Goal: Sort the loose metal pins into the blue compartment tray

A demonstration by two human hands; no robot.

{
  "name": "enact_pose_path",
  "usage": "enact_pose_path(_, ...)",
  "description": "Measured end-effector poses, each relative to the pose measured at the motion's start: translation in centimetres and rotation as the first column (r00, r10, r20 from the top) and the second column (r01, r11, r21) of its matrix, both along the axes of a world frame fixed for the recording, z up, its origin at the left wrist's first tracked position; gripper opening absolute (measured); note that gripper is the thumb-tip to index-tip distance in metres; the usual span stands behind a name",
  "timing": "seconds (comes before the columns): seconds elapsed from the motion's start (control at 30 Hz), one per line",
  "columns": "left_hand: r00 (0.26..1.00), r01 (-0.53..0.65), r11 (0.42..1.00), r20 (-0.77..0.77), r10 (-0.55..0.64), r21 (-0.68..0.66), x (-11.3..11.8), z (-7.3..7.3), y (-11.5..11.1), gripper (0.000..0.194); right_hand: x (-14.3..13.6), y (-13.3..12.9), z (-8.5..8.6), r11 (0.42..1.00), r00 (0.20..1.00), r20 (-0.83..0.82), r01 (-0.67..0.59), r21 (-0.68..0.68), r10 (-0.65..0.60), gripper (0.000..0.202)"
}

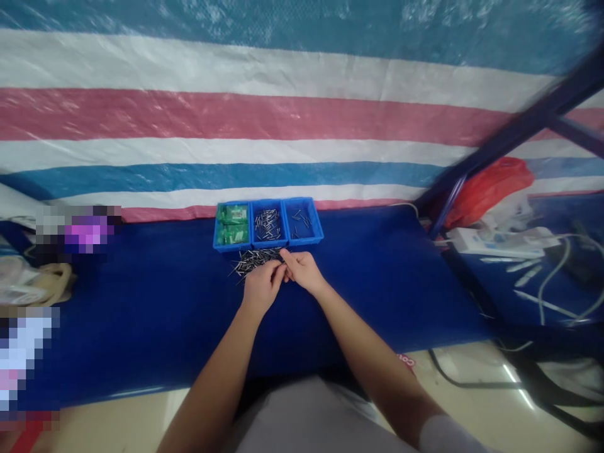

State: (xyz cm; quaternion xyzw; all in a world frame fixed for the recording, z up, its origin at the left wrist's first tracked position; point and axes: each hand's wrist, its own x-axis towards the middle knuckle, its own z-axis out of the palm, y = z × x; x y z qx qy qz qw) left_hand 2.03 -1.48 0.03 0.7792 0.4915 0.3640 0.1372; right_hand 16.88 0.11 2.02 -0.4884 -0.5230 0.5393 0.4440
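Observation:
My left hand (262, 284) and my right hand (302, 269) meet over the table, fingers curled in and fingertips together. Whatever they pinch is too small or hidden to make out. Just beyond my left hand lies a loose pile of thin, dark and silvery metal pieces (248, 261), like nails or screws, partly covered by the hands. Behind it stand three joined blue bins. The left bin (218, 234) holds green packets (234, 216). Many similar metal pieces (268, 224) fill the middle bin (255, 243), and a few lie in the right bin (307, 235).
The bins stand on a blue-covered table (155, 302) against a striped plastic sheet (264, 116). Right are a dark metal frame (500, 141), a red plastic bag (493, 187), a white power strip (493, 244) and cables. A tan basket (60, 282) sits at left.

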Motion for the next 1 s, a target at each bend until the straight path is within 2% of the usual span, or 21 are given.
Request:
enact_pose_path(0.13, 1.000, -0.009, 1.000, 0.018, 0.010, -0.018, 0.01, 0.34, -0.01, 0.021, -0.17, -0.10, 0.16, 0.999, 1.000, -0.018, -0.013, 0.043, 0.014, 0.060)
enact_pose_path(0.33, 0.998, -0.022, 0.999, 0.064, 0.025, -0.048, -0.01, 0.76, -0.08, 0.021, -0.35, -0.34, 0.34, 0.995, 0.998, 0.067, 0.002, 0.104, -0.009, 0.056)
enact_pose_path(0.63, 0.993, -0.077, 0.995, 0.089, 0.083, -0.070, -0.02, 0.63, -0.03, 0.024, -0.29, -0.35, -0.53, 0.984, 0.992, 0.127, -0.006, 0.178, -0.017, 0.046)
enact_pose_path(1.0, 0.990, -0.103, 0.991, 0.089, 0.111, -0.087, -0.07, 0.63, -0.02, 0.024, -0.16, -0.44, -0.06, 0.965, 0.976, 0.216, -0.050, 0.258, -0.007, 0.037)
